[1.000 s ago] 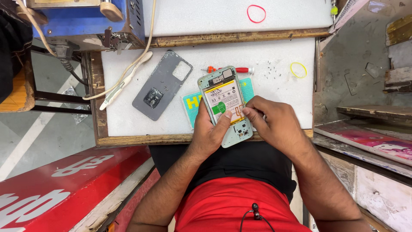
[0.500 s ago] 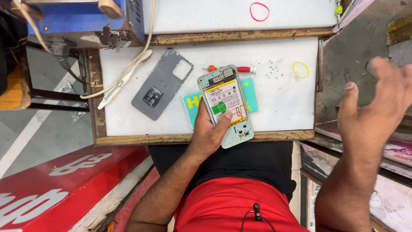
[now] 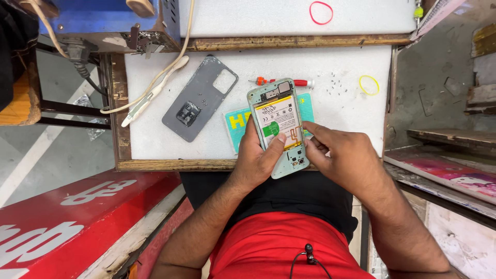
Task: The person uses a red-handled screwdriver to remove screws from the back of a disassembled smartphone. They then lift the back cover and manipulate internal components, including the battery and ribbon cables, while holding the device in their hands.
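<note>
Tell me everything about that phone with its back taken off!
The opened phone has a pale green frame and no back cover, so its insides show: a big light battery with a yellow stripe and a green sticker, dark parts at the top, and an orange ribbon strip near the bottom. It is tilted, top end pointing away, above the near edge of the white work mat. The left hand grips it from below, thumb on the battery. The right hand touches its right edge with its fingertips.
</note>
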